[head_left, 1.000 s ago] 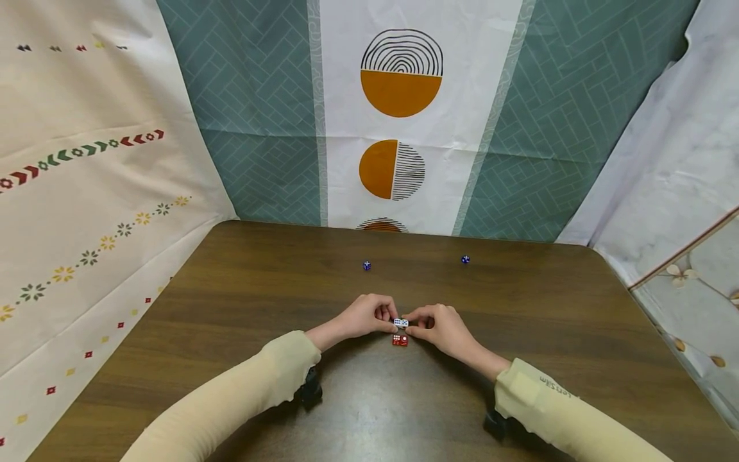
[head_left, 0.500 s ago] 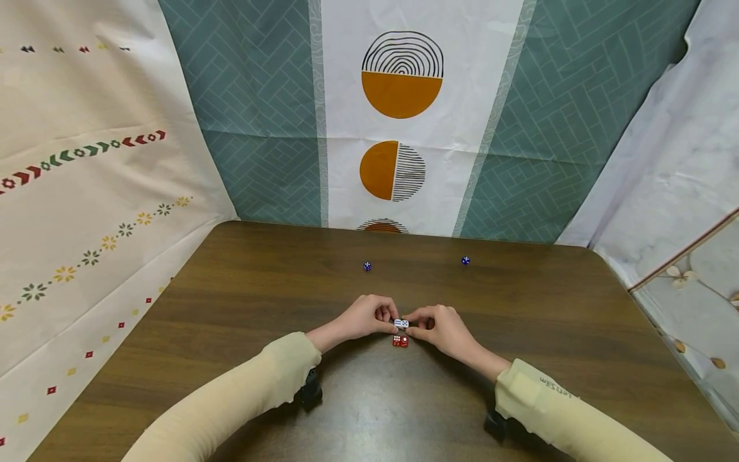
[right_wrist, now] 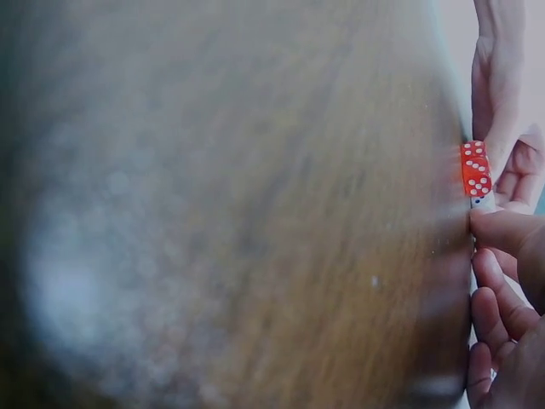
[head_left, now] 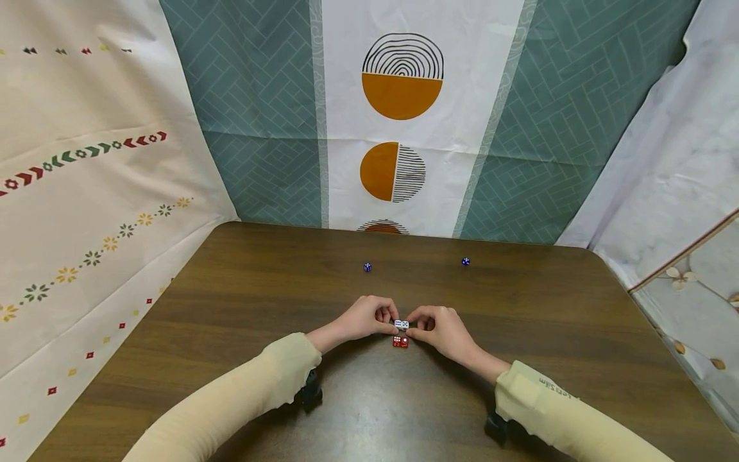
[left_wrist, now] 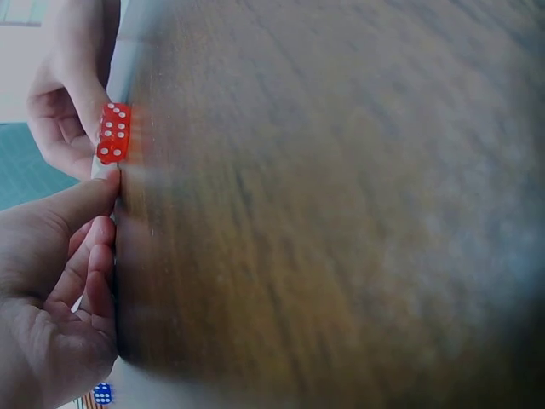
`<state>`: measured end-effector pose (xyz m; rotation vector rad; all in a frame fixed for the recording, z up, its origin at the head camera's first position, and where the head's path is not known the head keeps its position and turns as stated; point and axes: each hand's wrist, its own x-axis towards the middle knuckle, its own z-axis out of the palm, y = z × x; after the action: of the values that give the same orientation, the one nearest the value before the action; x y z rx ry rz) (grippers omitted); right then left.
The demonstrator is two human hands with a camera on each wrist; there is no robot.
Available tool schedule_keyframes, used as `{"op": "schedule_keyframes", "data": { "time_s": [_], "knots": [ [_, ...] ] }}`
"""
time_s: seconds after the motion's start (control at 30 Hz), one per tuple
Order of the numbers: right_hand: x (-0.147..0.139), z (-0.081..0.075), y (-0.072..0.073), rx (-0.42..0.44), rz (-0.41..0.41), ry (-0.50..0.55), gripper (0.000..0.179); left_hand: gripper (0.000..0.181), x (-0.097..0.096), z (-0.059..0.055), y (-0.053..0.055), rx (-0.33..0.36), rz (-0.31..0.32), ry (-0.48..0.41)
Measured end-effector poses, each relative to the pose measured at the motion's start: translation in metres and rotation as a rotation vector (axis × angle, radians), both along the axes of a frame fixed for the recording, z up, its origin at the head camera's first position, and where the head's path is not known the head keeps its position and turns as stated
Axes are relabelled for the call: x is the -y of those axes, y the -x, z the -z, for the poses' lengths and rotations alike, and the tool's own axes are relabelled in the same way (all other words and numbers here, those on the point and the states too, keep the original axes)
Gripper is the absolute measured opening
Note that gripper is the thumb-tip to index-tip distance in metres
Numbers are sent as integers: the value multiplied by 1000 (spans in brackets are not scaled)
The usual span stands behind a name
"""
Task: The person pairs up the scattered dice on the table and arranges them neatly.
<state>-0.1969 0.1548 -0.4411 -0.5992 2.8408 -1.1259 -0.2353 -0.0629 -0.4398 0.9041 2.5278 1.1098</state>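
Observation:
Two white dice point(head_left: 401, 325) sit side by side in the middle of the table in the head view. My left hand point(head_left: 369, 316) pinches the left one between thumb and index finger. From the other side my right hand point(head_left: 441, 327) has its thumb and index fingertip at the right white die, pinching it. Just in front, on the near side, a pair of red dice point(head_left: 401, 342) stands side by side. In the left wrist view the red dice point(left_wrist: 114, 133) largely hide the white ones. The right wrist view shows a sliver of white die point(right_wrist: 482, 202) beyond the red dice.
Toward the back of the brown wooden table point(head_left: 277, 269) lie two separate blue dice, a left one point(head_left: 367, 267) and a right one point(head_left: 466, 261). Patterned cloths point(head_left: 260, 128) hang behind the table and at both sides.
My right index fingertip has shifted very slightly to the right at the white die. The left hand and all the dice stay where they were.

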Motion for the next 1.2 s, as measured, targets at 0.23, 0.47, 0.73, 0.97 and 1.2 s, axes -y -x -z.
{"op": "schedule_keyframes", "data": {
  "time_s": [0.23,0.47,0.73,0.97,1.2],
  "knots": [
    [0,0,0,0,10,-5,10,12,0,2,0,-10,4,2],
    [0,2,1,-11,-1,8,9,12,0,1,-1,-25,11,-7],
    [0,1,0,-13,-11,9,9,12,0,1,-1,-28,13,-13],
    [0,0,0,7,-6,-1,10,12,1,2,-2,-33,10,-16],
    [-1,2,1,-8,-22,6,10,13,1,3,-2,-39,5,-13]
  ]
}}
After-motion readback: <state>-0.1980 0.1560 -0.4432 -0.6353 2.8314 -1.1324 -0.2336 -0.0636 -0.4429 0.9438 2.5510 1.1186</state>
